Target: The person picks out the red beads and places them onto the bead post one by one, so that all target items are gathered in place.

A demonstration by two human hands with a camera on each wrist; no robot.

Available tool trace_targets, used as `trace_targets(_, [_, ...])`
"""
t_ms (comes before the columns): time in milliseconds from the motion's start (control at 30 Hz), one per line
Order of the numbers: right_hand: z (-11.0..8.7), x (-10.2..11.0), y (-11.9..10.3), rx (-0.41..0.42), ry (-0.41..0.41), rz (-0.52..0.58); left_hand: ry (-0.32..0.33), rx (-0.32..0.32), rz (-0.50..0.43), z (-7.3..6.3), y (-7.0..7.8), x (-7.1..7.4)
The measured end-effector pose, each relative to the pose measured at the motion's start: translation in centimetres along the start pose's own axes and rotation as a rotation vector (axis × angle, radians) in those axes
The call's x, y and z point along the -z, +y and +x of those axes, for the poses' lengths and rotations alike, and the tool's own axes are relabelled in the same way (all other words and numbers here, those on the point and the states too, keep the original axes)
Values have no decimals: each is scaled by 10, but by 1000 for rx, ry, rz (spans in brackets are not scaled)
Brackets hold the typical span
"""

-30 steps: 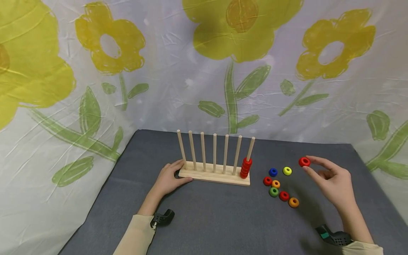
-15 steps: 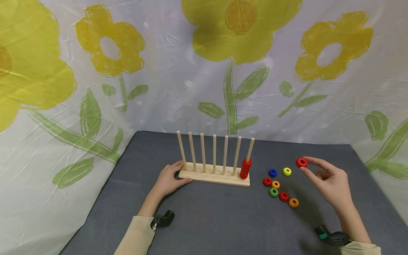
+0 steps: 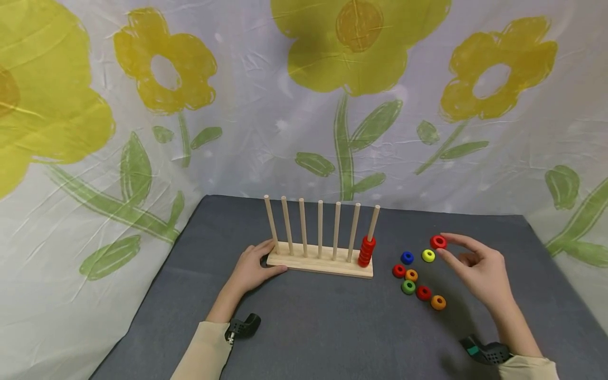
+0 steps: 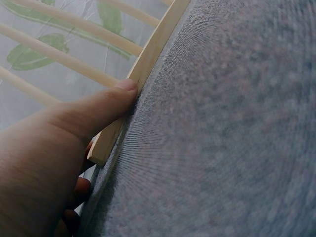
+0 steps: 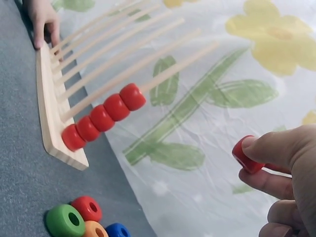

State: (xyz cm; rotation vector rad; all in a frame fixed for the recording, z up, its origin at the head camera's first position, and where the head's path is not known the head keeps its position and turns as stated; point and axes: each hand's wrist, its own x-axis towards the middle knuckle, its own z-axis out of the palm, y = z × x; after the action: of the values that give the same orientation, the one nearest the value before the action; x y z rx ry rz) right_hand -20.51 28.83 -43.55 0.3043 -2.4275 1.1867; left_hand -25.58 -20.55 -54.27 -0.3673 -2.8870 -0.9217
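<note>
A wooden peg rack (image 3: 304, 262) with several upright pegs stands on the table. Its rightmost peg carries a stack of several red beads (image 3: 366, 252), and the other pegs are bare. My left hand (image 3: 249, 268) grips the rack's left end, thumb (image 4: 111, 101) along the front edge and fingers behind, partly hidden. Raised above the table on the right, my right hand (image 3: 485, 272) pinches a red bead (image 5: 246, 157) between thumb and fingertips. That bead is apart from the rack, near the yellow bead (image 3: 425, 258) in the head view.
Right of the rack lie loose beads: a blue one (image 3: 404, 260), a green one (image 3: 405, 291), two red ones and two orange ones. A dark cloth (image 3: 304, 332) covers the table. Behind it hangs a flower-printed sheet (image 3: 256, 148).
My right hand has moved left with the red bead, a little closer to the rack. The left hand keeps its grip on the rack, and the loose beads lie as before.
</note>
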Motion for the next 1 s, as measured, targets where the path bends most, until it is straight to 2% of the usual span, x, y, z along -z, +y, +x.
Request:
trace_targets(500, [14, -17, -5, 68, -20, 71, 7, -7, 7, 2, -3, -3])
trace_targets(567, [16, -19, -10, 69, -20, 81, 8, -9, 7, 2, -3, -4])
trace_targets(800, [20, -24, -50, 67, -25, 128, 11, -10, 16, 2, -4, -5])
trace_targets(1000, [27, -33, -61, 102, -31, 175, 10, -8, 17, 2, -3, -3])
